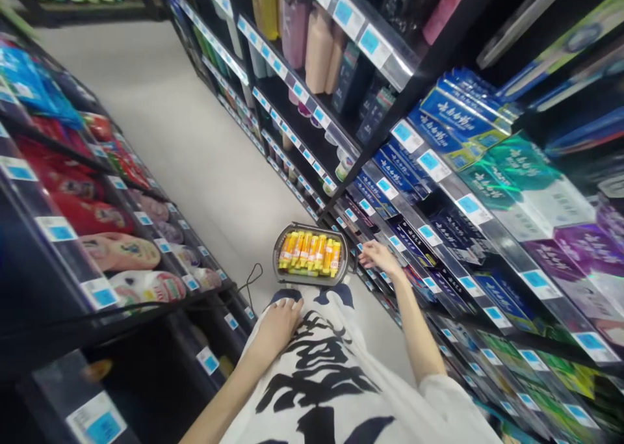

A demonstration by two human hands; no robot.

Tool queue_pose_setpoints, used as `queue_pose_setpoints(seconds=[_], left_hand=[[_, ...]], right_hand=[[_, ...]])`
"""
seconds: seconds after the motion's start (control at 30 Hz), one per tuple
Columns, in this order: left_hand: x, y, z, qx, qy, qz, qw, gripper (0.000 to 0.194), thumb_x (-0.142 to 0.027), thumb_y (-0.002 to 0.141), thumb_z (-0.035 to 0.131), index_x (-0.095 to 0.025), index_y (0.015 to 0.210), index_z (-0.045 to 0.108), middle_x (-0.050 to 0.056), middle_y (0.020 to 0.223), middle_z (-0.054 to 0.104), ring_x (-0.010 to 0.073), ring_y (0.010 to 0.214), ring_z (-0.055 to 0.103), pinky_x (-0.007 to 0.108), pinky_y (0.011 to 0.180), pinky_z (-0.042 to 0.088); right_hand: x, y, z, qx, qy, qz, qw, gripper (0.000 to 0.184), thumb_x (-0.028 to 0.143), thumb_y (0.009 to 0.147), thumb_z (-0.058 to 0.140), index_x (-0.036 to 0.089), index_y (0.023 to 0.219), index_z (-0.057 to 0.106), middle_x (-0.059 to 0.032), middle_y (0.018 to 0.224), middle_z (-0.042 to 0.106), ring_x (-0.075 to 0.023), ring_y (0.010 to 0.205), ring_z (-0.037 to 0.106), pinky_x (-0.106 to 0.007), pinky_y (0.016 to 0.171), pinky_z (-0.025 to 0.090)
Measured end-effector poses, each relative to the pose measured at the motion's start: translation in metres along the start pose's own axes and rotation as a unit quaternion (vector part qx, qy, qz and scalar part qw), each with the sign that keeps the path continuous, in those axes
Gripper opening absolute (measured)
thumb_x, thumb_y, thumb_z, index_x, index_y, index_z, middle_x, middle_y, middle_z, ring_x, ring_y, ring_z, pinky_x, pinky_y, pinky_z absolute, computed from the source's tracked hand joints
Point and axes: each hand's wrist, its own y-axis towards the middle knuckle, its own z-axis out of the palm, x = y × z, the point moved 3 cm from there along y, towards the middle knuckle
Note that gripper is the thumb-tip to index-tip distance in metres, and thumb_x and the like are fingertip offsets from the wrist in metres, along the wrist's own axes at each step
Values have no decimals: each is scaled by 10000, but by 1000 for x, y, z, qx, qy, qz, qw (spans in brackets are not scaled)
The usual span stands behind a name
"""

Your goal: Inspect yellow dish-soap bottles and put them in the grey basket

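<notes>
I look down a shop aisle. A grey basket (279, 254) stands on the floor ahead of me, filled with several yellow and orange tubes (311, 253). My left hand (281, 320) rests flat on my white garment with black print (331, 379), fingers stretched out and holding nothing. My right hand (377, 257) reaches to the edge of a low shelf (390, 281) on the right, just beside the basket. Its fingers are slightly curled against the shelf edge, and I cannot make out anything in them.
Dark shelving lines both sides. On the right are blue, green and purple boxes (463, 116) with blue price tags (431, 164). On the left are red and pale soft packs (119, 252). A black cord (251, 281) lies on the pale floor (185, 145).
</notes>
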Motion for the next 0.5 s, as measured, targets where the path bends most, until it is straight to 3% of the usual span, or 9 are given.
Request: queue_pose_setpoints(seconds=[0.2, 0.3, 0.4, 0.5], left_hand=[[-2, 21, 18, 21, -13, 10, 1000, 440, -273, 1006, 497, -99, 1407, 545, 216, 1197, 677, 359, 1115, 642, 462, 911, 520], [-1, 45, 32, 44, -34, 16, 998, 425, -264, 993, 506, -84, 1374, 566, 228, 1193, 674, 378, 1121, 639, 477, 902, 518], [4, 78, 53, 74, -68, 17, 995, 366, -280, 982, 534, -105, 1290, 624, 219, 1172, 686, 360, 1109, 653, 454, 894, 525], [17, 114, 79, 100, -116, 5, 988, 317, -269, 982, 553, -106, 1238, 644, 201, 1168, 686, 314, 1081, 666, 433, 897, 533]], right_hand=[[-139, -8, 55, -39, 79, 97, 991, 312, 418, 814, 721, 200, 1003, 600, -56, 890, 765, -180, 722, 741, -289, 609, 611], [-196, -22, 78, -69, 96, 142, 983, 317, 432, 778, 745, 193, 926, 597, -44, 811, 754, -172, 629, 711, -271, 555, 567], [-238, -34, 82, -89, 88, 172, 977, 300, 386, 754, 797, 167, 818, 603, -19, 694, 708, -149, 552, 659, -249, 527, 521], [-262, -39, 69, -113, 70, 182, 974, 235, 363, 896, 702, 141, 913, 628, -8, 782, 697, -125, 623, 658, -257, 598, 544]])
